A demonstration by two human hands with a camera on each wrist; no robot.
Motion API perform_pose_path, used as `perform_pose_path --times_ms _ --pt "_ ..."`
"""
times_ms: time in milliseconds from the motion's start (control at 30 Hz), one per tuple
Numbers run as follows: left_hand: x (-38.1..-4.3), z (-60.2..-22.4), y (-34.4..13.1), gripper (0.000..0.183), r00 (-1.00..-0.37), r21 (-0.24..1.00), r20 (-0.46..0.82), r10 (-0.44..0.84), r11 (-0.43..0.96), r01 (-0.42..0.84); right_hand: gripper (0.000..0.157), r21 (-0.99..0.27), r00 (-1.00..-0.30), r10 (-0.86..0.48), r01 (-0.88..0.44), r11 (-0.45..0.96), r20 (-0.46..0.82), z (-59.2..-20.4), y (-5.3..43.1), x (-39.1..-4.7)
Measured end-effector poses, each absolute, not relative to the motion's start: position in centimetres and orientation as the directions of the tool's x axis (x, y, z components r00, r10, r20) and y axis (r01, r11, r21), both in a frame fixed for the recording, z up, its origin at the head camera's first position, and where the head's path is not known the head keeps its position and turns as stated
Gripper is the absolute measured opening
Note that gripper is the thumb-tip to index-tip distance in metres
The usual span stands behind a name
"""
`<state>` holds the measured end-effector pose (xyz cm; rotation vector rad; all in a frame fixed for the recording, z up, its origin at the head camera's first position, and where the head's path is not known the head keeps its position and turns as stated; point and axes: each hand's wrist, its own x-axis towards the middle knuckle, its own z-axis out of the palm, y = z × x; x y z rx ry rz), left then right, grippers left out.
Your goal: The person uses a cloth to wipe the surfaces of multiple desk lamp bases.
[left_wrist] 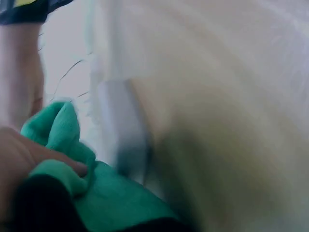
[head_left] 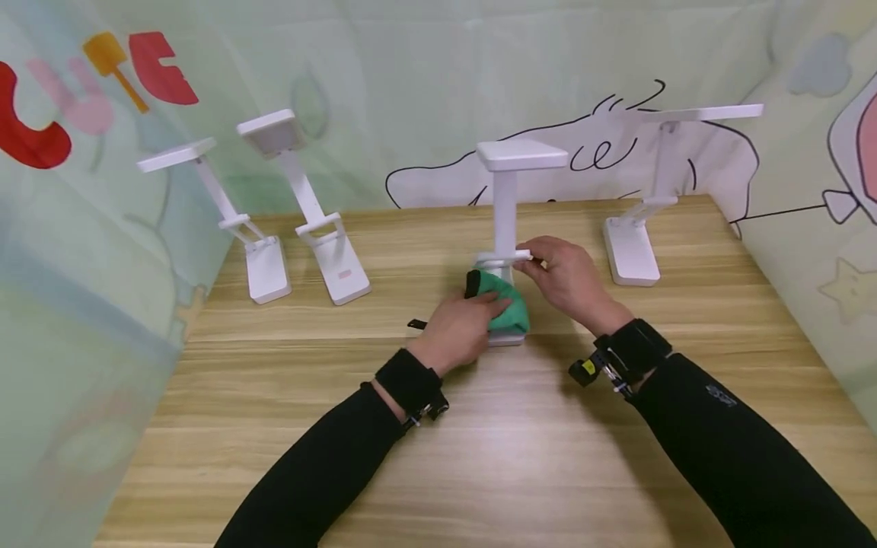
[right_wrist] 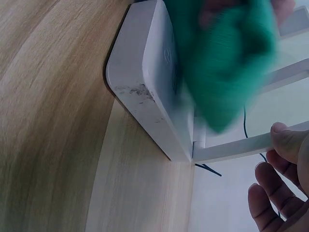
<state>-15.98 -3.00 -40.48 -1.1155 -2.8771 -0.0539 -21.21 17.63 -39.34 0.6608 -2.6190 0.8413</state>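
Observation:
A white desk lamp (head_left: 505,209) stands upright at the middle of the table. My left hand (head_left: 455,327) holds a folded green cloth (head_left: 508,308) against the top of the lamp's base, covering most of it. In the right wrist view the cloth is blurred, and dark smudges (right_wrist: 137,93) mark the side of the base. My right hand (head_left: 569,278) pinches the white crossbar at the foot of the lamp's stem between thumb and fingers. The left wrist view is blurred, with the cloth (left_wrist: 111,193) bunched under the fingers beside the lamp base (left_wrist: 120,116).
Two more white desk lamps, one farther left (head_left: 267,270) and one nearer (head_left: 342,266), stand on the left. Another lamp (head_left: 632,251) is at the back right. A printed curtain (head_left: 425,91) borders the wooden table (head_left: 274,426) at the back and sides.

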Motion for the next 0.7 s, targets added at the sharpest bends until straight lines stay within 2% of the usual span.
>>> perform_pose_path --times_ms 133,233,300,367,433,600,700 --pt "-15.0 -41.0 -3.2 0.044 -0.637 -0.128 0.067 0.768 0.64 0.758 0.02 -0.451 -0.828 -0.338 -0.535 0.715 0.447 -39.2 17.7 -21.3" --pt "-14.4 -40.9 -4.5 0.045 -0.579 -0.121 0.053 0.814 0.58 0.805 0.019 -0.443 -0.827 -0.339 -0.536 0.719 0.449 -39.2 17.8 -21.2" --pt "-14.1 -40.9 -5.5 0.049 -0.572 -0.056 0.021 0.82 0.572 0.818 0.02 -0.44 -0.827 -0.343 -0.536 0.72 0.445 -39.1 17.8 -21.2" --pt "-14.1 -40.9 -6.6 0.053 -0.604 0.044 -0.016 0.797 0.604 0.796 0.02 -0.443 -0.831 -0.35 -0.534 0.72 0.433 -39.1 17.7 -21.2" --pt "-14.2 -40.7 -7.6 0.055 -0.673 0.141 -0.041 0.738 0.671 0.728 0.02 -0.451 -0.837 -0.352 -0.529 0.719 0.42 -39.1 17.6 -21.3" --pt "-15.9 -40.7 -8.5 0.056 -0.881 0.341 -0.07 0.468 0.841 0.42 0.019 -0.471 -0.851 -0.34 -0.509 0.721 0.401 -39.3 17.5 -21.2" --pt "-17.3 -41.0 -7.5 0.065 -0.941 0.457 -0.098 0.323 0.855 0.245 0.02 -0.471 -0.853 -0.33 -0.503 0.724 0.403 -39.5 17.6 -21.2"
